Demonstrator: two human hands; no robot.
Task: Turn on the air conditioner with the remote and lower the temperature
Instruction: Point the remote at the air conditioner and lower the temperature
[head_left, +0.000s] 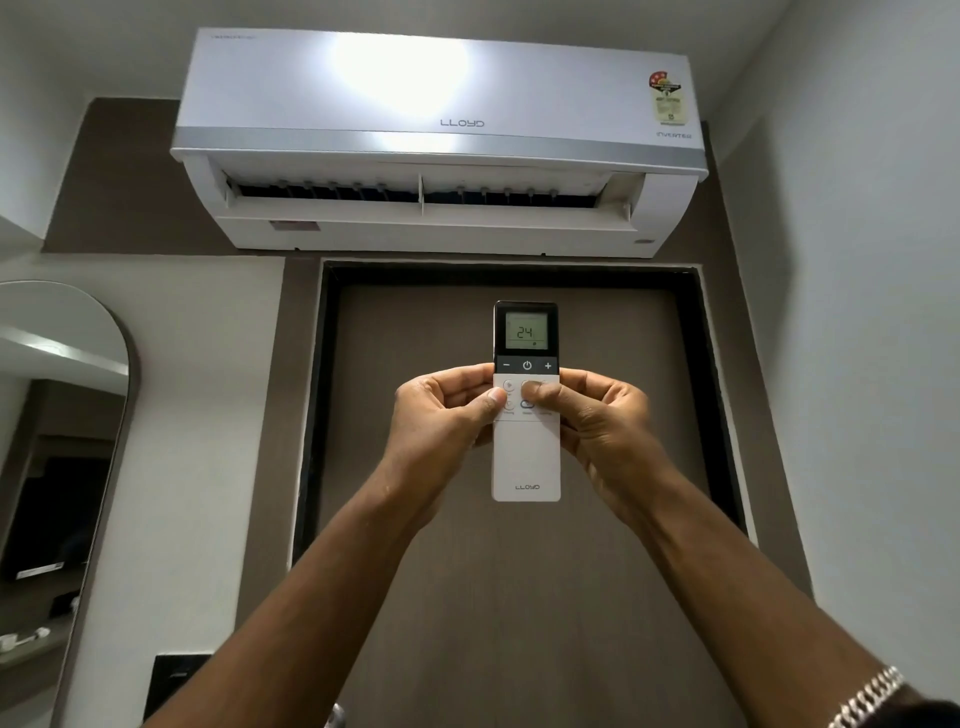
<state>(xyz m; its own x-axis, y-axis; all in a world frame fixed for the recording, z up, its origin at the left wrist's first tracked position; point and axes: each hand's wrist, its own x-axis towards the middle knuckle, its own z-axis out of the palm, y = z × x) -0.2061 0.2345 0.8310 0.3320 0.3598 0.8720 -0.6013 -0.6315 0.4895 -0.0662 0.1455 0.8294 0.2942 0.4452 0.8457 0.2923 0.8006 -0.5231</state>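
A white wall-mounted air conditioner (441, 140) hangs high on the wall above a door, and its lower flap stands open. I hold a slim white remote (525, 457) upright below it, top end pointing up. Its small screen reads 24. My left hand (441, 421) grips the remote's left edge, thumb lying on the white button area. On the right edge is my right hand (602, 421), whose thumb covers buttons just under the dark strip with minus, power and plus.
A dark brown door (519, 597) in a black frame fills the space behind the remote. An arched mirror (62, 441) hangs on the left wall. A plain white wall runs along the right. A silver chain bracelet (867, 696) circles my right wrist.
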